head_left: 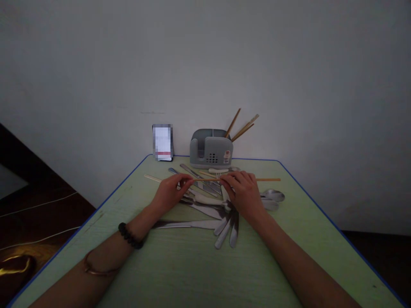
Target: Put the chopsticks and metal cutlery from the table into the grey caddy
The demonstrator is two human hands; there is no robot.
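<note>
A thin wooden chopstick [207, 180] is held level above the pile of cutlery, its right end sticking out past my right hand. My left hand [171, 188] pinches it near its left tip. Thumb and fingers of my right hand [242, 190] close on it further right. Left of my left hand, a pale stick end [152, 177] pokes out; whether that hand holds it, I cannot tell. Beneath lie several table knives [189, 224], a white-handled piece of cutlery [208, 199] and, by my right hand, metal spoons [274, 195], partly hidden.
Behind the pile stands a grey utensil holder [201, 159] with several chopsticks [243, 131] leaning out of its right compartment. A phone [163, 143] with a lit screen leans on the wall [205, 64]. The green table [192, 273] has a blue edge.
</note>
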